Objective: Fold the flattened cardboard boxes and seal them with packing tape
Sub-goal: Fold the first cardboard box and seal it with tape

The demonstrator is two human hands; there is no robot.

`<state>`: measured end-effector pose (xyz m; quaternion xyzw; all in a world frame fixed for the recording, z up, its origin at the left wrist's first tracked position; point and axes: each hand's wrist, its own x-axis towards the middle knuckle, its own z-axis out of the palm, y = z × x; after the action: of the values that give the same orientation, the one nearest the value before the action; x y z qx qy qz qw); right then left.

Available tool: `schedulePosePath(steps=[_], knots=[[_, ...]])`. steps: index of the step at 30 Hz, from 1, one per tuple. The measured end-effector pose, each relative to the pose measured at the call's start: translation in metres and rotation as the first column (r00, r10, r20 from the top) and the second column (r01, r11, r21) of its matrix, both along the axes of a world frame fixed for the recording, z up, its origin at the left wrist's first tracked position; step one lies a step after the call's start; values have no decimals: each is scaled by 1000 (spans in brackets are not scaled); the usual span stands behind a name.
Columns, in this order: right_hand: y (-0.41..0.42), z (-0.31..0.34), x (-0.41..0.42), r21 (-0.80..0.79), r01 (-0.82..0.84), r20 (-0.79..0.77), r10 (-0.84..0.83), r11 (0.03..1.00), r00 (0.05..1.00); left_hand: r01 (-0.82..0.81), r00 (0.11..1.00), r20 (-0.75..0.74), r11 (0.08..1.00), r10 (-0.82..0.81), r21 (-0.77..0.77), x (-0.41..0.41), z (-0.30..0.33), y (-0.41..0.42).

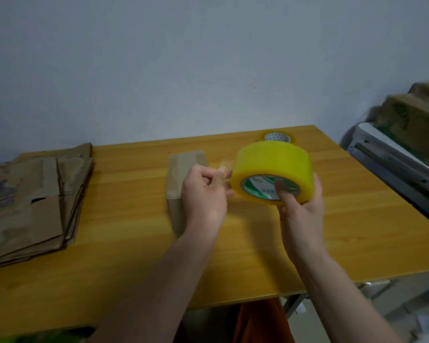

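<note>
Holding the yellow tape roll (273, 164) above the desk (357, 206), the right hand (301, 209) is curling round it, thumb hooked in the core to steady it, while the left hand's (203, 194) fingers (209, 178) are pinching the loose tape end, seemingly to pull a strip for the small folded box (177, 179) lying just behind.

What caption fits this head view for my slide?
Right hand holds a yellow tape roll while left hand pinches its free end above a folded cardboard box.
</note>
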<state>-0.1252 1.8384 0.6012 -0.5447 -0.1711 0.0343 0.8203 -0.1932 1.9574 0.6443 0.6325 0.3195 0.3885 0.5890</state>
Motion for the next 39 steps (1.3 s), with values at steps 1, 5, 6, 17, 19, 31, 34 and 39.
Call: schedulePosePath(steps=[1, 5, 6, 17, 19, 31, 34, 39], knots=[[8, -1, -2, 125, -32, -100, 45, 992, 994, 18, 1000, 21, 998, -17, -57, -2, 1, -4], [16, 1, -8, 89, -94, -204, 110, 992, 973, 42, 996, 82, 963, -21, -266, -11, 4, 2], [15, 0, -6, 37, -96, -167, 101, 995, 981, 98, 990, 131, 924, -53, -370, -16, 5, 5], [22, 19, -10, -171, 50, 73, -38, 984, 997, 159, 978, 200, 837, -61, -523, -46, 3, 11], [18, 19, -4, -221, 130, 148, -99, 967, 984, 75, 984, 177, 888, 7, -454, -60, 3, 21], [12, 4, 15, -617, 340, 431, -56, 710, 901, -54, 998, 7, 949, 59, -311, -79, -17, 60], [15, 4, 18, -678, 363, 462, -13, 639, 887, -111, 994, -34, 948, 105, -300, -74, -16, 69], [4, 1, 29, -752, 513, 574, 28, 414, 818, -147, 989, -69, 948, 133, -283, -78, -20, 97]])
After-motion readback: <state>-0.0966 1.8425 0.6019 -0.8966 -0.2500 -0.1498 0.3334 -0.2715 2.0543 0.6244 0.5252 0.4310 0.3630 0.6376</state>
